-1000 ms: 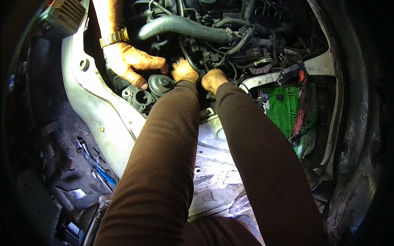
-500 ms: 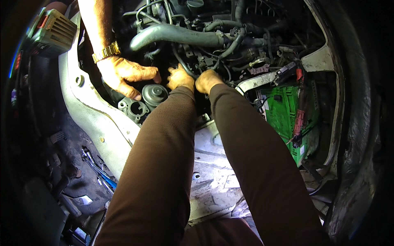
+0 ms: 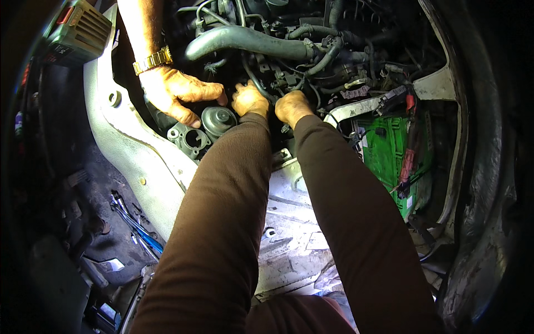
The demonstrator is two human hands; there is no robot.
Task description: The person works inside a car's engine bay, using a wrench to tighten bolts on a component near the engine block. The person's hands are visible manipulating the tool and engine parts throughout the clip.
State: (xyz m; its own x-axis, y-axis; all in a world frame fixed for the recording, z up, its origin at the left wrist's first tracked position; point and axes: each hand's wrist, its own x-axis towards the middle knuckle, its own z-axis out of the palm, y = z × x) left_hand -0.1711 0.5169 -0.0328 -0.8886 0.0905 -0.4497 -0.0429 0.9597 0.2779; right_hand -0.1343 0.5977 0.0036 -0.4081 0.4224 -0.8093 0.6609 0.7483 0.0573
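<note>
Grip of 2 sleeved hands is partly hidden.

From my end I can make out a green battery set inside the corner of the pale frame, with a red-sleeved cable running over its right part. Past the far end of the light bodywork panel, I get a boxy unit with a slotted grille. Down on the floor, along the panel's outer edge, I see a few slim tools, at least one of them blue, lying close together; near them sits a small white piece whose kind I cannot tell. A pale rectangular label shows toward the right edge of the grimy white metal sheet.
</note>
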